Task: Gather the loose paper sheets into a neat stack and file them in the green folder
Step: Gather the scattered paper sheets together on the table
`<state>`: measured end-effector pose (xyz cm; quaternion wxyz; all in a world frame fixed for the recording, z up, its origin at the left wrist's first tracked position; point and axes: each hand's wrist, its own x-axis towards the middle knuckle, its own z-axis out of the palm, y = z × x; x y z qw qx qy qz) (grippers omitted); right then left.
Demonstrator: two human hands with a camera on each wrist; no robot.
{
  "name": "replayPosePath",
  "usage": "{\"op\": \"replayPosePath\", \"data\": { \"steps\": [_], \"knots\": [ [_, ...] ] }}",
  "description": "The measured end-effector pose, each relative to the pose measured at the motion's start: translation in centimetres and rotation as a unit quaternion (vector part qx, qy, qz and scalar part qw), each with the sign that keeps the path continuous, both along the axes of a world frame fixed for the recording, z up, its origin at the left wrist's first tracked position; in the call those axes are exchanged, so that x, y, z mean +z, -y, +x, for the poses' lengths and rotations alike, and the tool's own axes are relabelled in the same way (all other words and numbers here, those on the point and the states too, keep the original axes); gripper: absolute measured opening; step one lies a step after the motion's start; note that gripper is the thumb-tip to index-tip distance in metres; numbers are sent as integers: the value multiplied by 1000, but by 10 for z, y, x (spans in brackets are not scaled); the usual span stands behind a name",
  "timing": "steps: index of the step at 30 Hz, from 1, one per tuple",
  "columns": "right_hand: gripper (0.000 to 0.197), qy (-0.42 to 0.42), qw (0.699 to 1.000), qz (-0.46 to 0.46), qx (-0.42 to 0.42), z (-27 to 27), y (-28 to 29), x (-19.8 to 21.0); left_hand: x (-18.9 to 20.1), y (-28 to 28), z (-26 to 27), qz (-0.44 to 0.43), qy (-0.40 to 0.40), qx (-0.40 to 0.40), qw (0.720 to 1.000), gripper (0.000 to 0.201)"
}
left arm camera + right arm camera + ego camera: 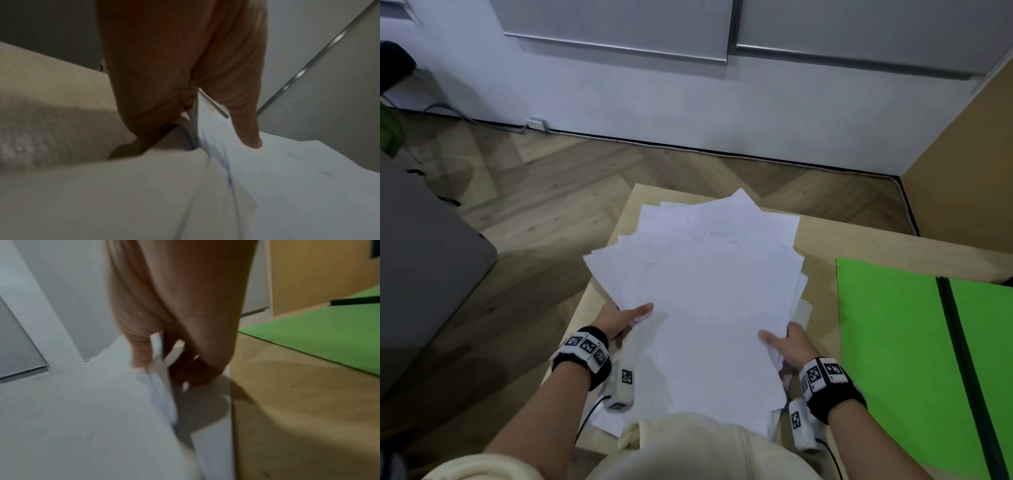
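Observation:
A fanned, uneven bundle of white paper sheets is held up over the light wooden table. My left hand grips its left edge, thumb on top and fingers hidden underneath; the left wrist view shows the thumb pressing the paper sheets. My right hand pinches the right edge, thumb on top; the right wrist view shows the sheets clamped between thumb and curled fingers. The green folder lies open flat on the table to the right, a dark spine strip down its middle; the green folder also appears beside my right hand.
One more white sheet lies on the table under the right hand. A grey sofa stands at the left over herringbone wood floor. A white wall with grey cabinets is ahead, a wooden panel at right.

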<state>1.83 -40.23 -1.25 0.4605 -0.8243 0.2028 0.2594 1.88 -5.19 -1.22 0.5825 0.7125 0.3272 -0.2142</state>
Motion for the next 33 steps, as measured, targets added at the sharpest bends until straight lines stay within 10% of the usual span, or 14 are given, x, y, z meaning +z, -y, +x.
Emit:
{"op": "replayPosePath", "data": {
  "steps": [4, 7, 16, 22, 27, 33],
  "knots": [
    [41, 65, 969, -231, 61, 26, -4, 6, 2, 18, 7, 35, 41, 83, 995, 46],
    [45, 35, 963, -257, 73, 34, -4, 6, -7, 25, 9, 5, 56, 137, 989, 85],
    [54, 9, 953, -303, 27, 30, 4, -1, -8, 35, 7, 28, 31, 122, 992, 63],
    [70, 26, 959, -266, 91, 27, 24, -1, -12, 24, 8, 62, 18, 160, 985, 52],
    [41, 37, 951, -295, 83, 15, 16, -2, -9, 24, 8, 41, 3, 172, 984, 51],
    [21, 115, 981, -74, -140, 10, 28, 6, -17, 5, -2, 37, 20, 196, 980, 40]
  ]
}}
